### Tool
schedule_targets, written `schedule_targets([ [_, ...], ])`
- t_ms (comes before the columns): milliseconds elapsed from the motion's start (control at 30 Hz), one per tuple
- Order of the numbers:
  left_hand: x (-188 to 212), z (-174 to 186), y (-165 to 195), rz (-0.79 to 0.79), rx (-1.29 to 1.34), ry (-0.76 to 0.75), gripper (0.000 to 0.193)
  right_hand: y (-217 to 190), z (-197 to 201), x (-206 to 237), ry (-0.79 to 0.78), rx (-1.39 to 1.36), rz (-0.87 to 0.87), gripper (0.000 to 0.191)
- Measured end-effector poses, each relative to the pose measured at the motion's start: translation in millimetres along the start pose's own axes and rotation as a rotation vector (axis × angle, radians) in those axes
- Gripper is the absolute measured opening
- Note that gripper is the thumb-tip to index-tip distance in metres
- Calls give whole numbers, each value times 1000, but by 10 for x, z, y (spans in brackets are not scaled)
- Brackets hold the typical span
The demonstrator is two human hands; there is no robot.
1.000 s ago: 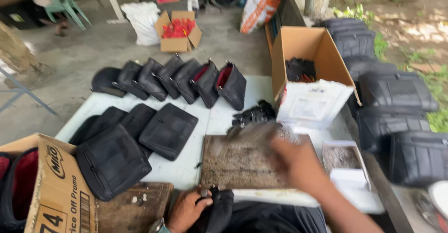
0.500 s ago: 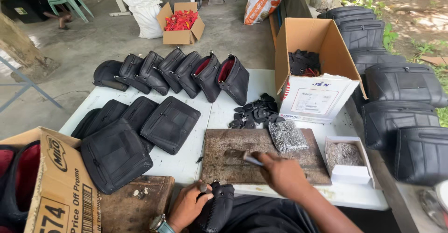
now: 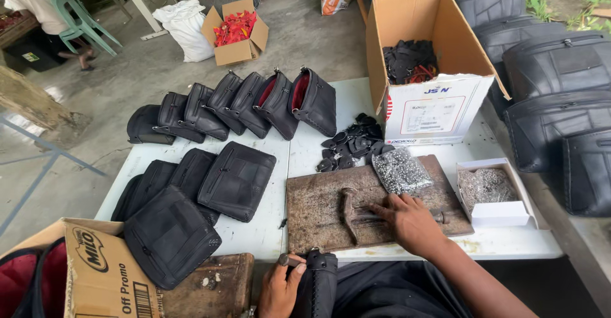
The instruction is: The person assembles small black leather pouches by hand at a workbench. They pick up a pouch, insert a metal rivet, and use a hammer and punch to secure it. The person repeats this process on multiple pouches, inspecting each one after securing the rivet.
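My right hand (image 3: 410,221) lies flat on a rusty metal plate (image 3: 318,213) on the white table (image 3: 503,245), fingers over the handle of a rusty hammer (image 3: 349,213). Near my lap my left hand (image 3: 279,287) grips a black leather bag (image 3: 316,284) at its top edge, thumb beside a small metal fitting. A clear packet of small metal parts (image 3: 401,169) rests on the plate's far right corner. Behind the plate lies a heap of small black leather pieces (image 3: 351,143).
Finished black bags stand in a row (image 3: 245,105) and lie stacked at left (image 3: 191,197). An open carton of black parts (image 3: 428,70) and a small white box of rivets (image 3: 490,190) sit at right. More black bags pile up at far right (image 3: 560,101). A printed carton (image 3: 95,273) stands near left.
My right hand came back from the far side of the plate and settled on the hammer handle. The left hand kept hold of the bag.
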State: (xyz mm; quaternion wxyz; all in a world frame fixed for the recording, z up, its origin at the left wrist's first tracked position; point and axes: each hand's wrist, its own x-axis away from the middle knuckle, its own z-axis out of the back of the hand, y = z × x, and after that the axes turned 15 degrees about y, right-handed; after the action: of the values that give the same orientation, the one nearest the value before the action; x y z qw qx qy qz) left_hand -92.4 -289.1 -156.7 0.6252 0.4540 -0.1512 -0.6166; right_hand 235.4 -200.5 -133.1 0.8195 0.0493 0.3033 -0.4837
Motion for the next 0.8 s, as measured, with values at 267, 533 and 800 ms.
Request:
schedule_targets([
  [267, 45, 82, 117, -70, -8, -4, 24, -1126, -137, -216, -196, -227, 85, 50],
  [533, 22, 102, 170, 160, -62, -18, 30, -1271, -243, -11, -555, -575, -258, 59],
  [800, -651, 227, 370, 338, 183, -323, 32, -1301, -320, 113, -627, -946, -43, 47],
])
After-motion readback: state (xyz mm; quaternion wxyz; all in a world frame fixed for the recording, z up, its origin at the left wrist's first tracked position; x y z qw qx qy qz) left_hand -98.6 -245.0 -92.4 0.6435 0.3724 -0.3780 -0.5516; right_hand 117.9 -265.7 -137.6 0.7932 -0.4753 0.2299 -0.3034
